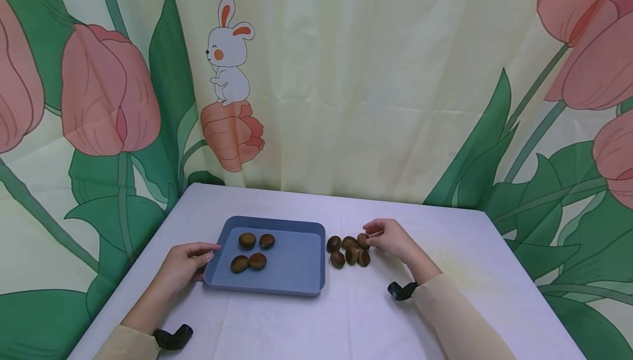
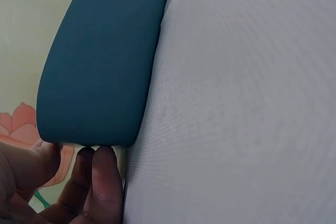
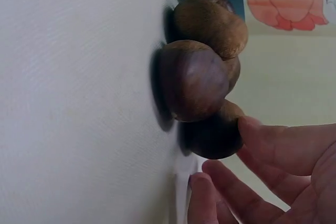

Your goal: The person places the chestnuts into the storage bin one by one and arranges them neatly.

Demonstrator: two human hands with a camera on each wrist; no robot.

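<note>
Your left hand [image 2: 47, 182] sits at 7 o'clock, its fingertips [image 2: 102, 156] touching the near edge of the blue tray [image 2: 100, 61]. The tray rises from there toward 12 o'clock, showing you only its smooth outer wall. The white tablecloth [image 2: 236, 103] fills everything from 1 to 6 o'clock. A pink flower print [image 2: 18, 127] shows at 9 o'clock, behind your thumb.

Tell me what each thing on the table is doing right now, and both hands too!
Blue rectangular plastic tray: flat on the table, holding four chestnuts.
Four brown chestnuts in the tray: lying loose, untouched.
Six brown chestnuts beside the tray: clustered on the white tablecloth.
Left hand: fingers touching the tray's left edge.
Right hand: fingertips closing on the nearest chestnut of the cluster.
</note>
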